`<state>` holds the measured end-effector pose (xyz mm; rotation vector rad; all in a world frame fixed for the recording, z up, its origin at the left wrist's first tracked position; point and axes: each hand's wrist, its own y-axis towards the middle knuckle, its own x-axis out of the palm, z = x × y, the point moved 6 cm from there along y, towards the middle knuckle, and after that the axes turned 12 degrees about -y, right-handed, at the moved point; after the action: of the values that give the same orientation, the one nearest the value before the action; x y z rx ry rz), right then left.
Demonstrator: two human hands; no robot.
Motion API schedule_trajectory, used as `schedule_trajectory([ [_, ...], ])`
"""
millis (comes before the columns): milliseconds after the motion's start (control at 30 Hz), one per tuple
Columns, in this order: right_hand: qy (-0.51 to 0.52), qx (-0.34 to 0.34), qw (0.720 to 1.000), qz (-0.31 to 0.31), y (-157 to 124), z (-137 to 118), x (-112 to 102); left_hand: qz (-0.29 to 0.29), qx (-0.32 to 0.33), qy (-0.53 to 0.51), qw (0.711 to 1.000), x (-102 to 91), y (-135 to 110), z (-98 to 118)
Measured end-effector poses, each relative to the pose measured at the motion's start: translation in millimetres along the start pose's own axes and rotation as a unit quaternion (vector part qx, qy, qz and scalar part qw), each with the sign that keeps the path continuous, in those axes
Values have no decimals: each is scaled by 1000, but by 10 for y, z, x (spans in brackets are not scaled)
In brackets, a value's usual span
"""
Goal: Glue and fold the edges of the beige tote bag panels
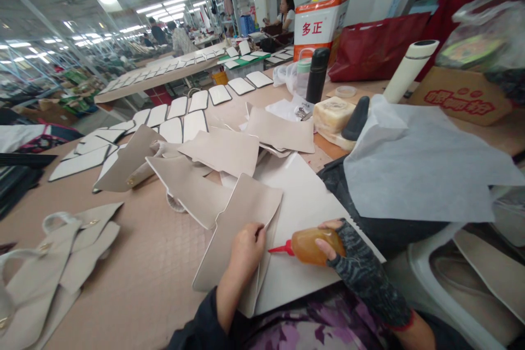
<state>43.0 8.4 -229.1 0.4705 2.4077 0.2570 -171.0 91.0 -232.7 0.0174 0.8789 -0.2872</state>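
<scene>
Head view, lower centre: the right hand [341,240] is wrapped around an amber bottle [312,246], the left [246,249] pinching a beige panel [248,205]. Oversqueezing could blot it.

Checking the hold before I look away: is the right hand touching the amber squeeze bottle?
Touching. The head view shows the right hand around the rear of the amber squeeze bottle, its thumb lying against the side.
</scene>
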Motion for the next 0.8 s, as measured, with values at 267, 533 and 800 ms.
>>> schedule_trajectory([
  [267, 16, -6, 1000, -17, -212, -64, 46, 6, 5, -10, 1000, 7, -21, -6],
  [533, 43, 37, 996, -70, -366, -71, 116, 8, 10, -20, 1000, 14, -27, -11],
  [800, 189, 170, 959, -124, -198, 158, 123, -5, 41, -24, 999, 32, -66, -25],
])
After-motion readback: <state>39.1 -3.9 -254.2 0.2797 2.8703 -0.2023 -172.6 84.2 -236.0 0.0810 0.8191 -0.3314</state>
